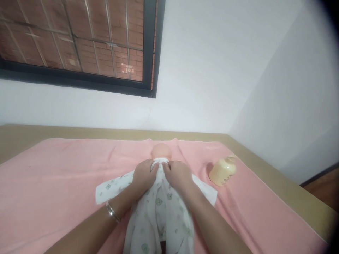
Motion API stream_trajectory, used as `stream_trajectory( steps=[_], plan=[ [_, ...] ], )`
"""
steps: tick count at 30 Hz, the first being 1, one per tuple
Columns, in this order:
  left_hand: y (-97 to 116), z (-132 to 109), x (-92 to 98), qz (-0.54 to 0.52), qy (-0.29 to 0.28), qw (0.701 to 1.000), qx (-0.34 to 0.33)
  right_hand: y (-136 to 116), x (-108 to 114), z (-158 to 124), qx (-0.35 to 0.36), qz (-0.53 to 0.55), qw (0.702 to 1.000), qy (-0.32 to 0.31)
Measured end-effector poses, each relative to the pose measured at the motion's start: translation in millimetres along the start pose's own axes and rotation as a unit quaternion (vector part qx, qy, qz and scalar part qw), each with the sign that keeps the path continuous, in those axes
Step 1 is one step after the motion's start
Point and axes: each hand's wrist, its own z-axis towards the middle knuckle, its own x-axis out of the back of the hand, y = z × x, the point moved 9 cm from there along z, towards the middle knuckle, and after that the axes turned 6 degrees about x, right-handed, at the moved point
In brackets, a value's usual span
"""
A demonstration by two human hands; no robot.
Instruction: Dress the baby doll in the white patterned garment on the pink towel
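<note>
A baby doll (161,151) lies face-up or face-down, I cannot tell which, with only its rounded head showing past the collar. White baby clothes (159,201) with a small green print cover its body, the sleeves spread to both sides. My left hand (145,175) is closed on the cloth at the left of the neckline, thumb on top. Opposite it, my right hand (179,175) grips the right side of the neckline, thumb likewise on top. Both sets of fingers are partly hidden. The lower part of the clothes hangs toward me between my forearms.
A pink blanket (66,169) covers most of the tan surface (127,134). To the right of the doll, a pale yellow bottle (222,171) stands on the blanket. Behind is a white wall (201,70) with a barred, dark-framed window (149,46).
</note>
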Motion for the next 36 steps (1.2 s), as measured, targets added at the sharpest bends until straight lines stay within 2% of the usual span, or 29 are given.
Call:
stream_trajectory(
  steps=[5,7,11,14,18,21,26,33,36],
  plan=[
    [9,-2,5.2,0.010,0.041,0.998,-0.045,15,-13,9,-0.018,0.045,0.997,-0.057],
    [9,-2,5.9,0.010,0.050,0.998,-0.048,11,-8,8,-0.011,0.029,0.999,-0.040],
    [1,1,2.1,0.014,0.026,1.000,-0.008,-2,3,1,0.006,-0.021,1.000,0.004],
    [0,0,1.4,0.014,0.017,1.000,-0.003,1,-3,3,-0.002,-0.014,1.000,-0.006],
    [5,-2,5.2,0.001,0.043,0.999,-0.031,12,-14,9,-0.011,0.036,0.998,-0.045],
    [7,-2,8.1,-0.009,0.059,0.997,-0.043,7,-5,7,0.004,0.024,0.999,-0.027],
    [1,0,2.4,0.017,0.012,1.000,0.007,-1,5,2,0.012,-0.005,1.000,-0.006],
    [5,-1,4.7,0.013,0.038,0.999,-0.022,20,-18,10,-0.025,0.066,0.995,-0.065],
    [5,0,5.3,0.016,0.040,0.999,-0.023,10,-6,7,0.001,0.033,0.999,-0.027]
  ],
)
